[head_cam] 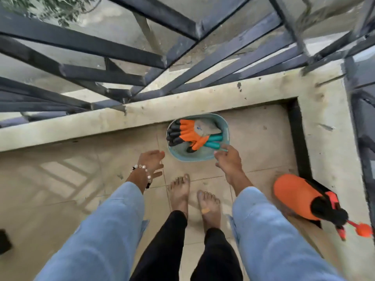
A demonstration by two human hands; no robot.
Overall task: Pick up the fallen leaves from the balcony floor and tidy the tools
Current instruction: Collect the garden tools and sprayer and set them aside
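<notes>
The right hand (228,159) pinches the basket (183,156) rim at its 4 o'clock edge, the left hand (151,160) hangs open just off its 8 o'clock side, and gloves (187,133) and 2 teal-handled tools (213,141) lie inside.

Right hand (228,159) apparently on basket rim (172,153)

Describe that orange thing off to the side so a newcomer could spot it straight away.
Follow the pale concrete ledge under the dark railing to the balcony's right-hand corner. There, right of the teal basket, an orange spray bottle lies on its side. Unlike the orange gloves inside the basket, it has a black pump top and nozzle.
</notes>
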